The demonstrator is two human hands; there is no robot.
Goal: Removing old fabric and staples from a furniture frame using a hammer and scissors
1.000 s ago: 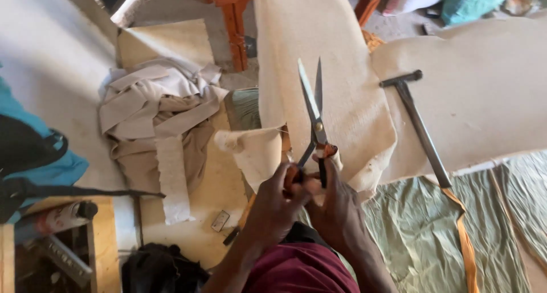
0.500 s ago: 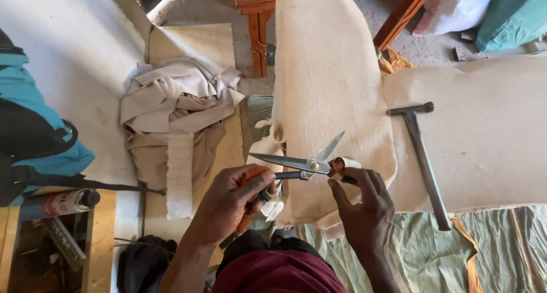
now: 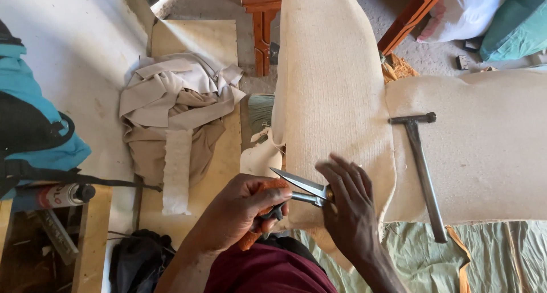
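Scissors (image 3: 302, 189), steel-bladed, gripped by left hand (image 3: 242, 210); right hand (image 3: 347, 205) flat, open on coarse cream felt (image 3: 333, 93).

Hammer (image 3: 423, 167) on beige padded cushion (image 3: 490, 145)

Hands: two, a left hand (image 3: 242, 210) and a right hand (image 3: 347, 205), lower centre of the frame; scissors (image 3: 299, 189): one pair, between them; hammer (image 3: 423, 170): one, right of centre; spray can (image 3: 54, 196): one, lower left. Padded beige panels: two, a long one (image 3: 336, 93) at upper centre and a wide one (image 3: 490, 145) at right; heap of beige cloth scraps (image 3: 176, 116): one, left of centre. Blue bag (image 3: 34, 128): one, left edge; red-brown wooden furniture legs: two, one (image 3: 259, 39) at top centre and one (image 3: 407, 22) at upper right.
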